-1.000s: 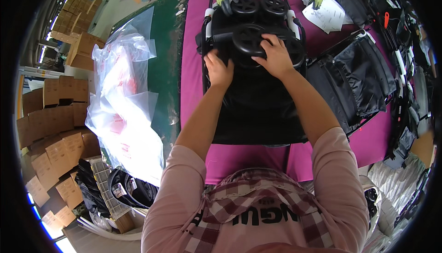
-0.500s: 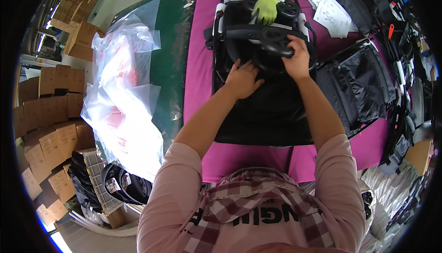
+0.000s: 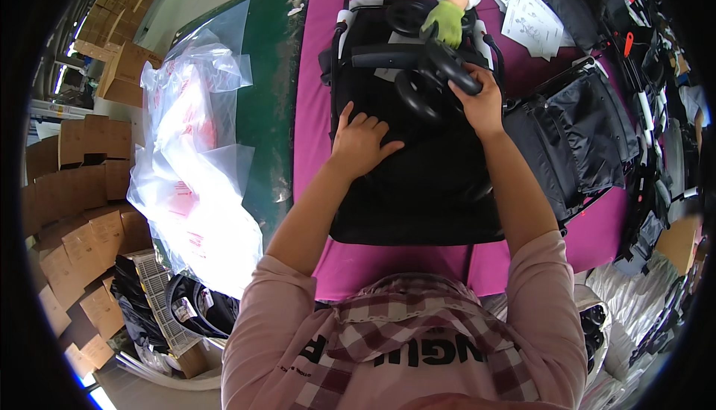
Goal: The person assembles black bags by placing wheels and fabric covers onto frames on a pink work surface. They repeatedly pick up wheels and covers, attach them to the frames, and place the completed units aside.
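A folded black stroller [image 3: 418, 201] with white frame joints lies flat in front of me. My right hand [image 3: 481, 102] is closed on a double wheel [image 3: 419, 98], a pair of black wheels tilted above the stroller's fabric. My left hand [image 3: 364, 141] rests on the black fabric near the left frame tube, fingers spread, holding nothing. Across the table, a co-worker's hand in a yellow-green glove [image 3: 446, 23] reaches to the wheels' far side; whether it grips them I cannot tell. Another black wheel [image 3: 408, 17] sits at the stroller's far end.
A magenta cloth [image 3: 313, 104] covers the table. Clear plastic bags [image 3: 198, 164] lie on the green surface to the left. Another folded black fabric piece [image 3: 578, 134] and paper sheets [image 3: 533, 23] are at the right. Cardboard boxes [image 3: 82, 179] stand at the far left.
My left hand has slid left and nearer along the fabric. The double wheel in my right hand has tilted to a steeper angle. The stroller has shifted slightly left. The co-worker's other hand has left view.
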Available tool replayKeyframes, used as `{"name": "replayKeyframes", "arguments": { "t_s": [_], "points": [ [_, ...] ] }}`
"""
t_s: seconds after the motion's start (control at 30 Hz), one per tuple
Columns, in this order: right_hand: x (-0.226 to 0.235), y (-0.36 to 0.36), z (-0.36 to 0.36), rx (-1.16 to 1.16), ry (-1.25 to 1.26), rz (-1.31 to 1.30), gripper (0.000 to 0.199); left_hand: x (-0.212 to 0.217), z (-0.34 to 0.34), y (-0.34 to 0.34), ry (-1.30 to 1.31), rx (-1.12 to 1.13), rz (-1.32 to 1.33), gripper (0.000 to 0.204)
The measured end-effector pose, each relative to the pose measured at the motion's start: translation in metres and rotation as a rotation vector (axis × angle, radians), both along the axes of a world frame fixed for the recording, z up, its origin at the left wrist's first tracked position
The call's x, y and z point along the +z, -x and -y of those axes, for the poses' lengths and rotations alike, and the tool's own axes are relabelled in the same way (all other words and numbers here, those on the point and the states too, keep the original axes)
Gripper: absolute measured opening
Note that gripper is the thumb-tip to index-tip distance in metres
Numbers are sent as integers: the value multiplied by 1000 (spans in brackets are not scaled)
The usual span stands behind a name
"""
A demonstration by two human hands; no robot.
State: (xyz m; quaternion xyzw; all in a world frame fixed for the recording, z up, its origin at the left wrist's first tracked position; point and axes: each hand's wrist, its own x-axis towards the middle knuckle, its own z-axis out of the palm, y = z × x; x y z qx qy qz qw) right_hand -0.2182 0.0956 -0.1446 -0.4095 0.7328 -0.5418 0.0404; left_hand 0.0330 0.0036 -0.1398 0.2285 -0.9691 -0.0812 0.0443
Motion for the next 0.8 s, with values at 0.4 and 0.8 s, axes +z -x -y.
{"name": "replayKeyframes", "arguments": {
  "t_s": [0.4,0.8],
  "points": [
    [5,-32,18,184,-216,-770,25,-24,-18,-22,-9,-2,-346,38],
    [35,-12,-52,28,-406,-742,74,-6,-15,59,10,-9,-166,69]
  ]
}}
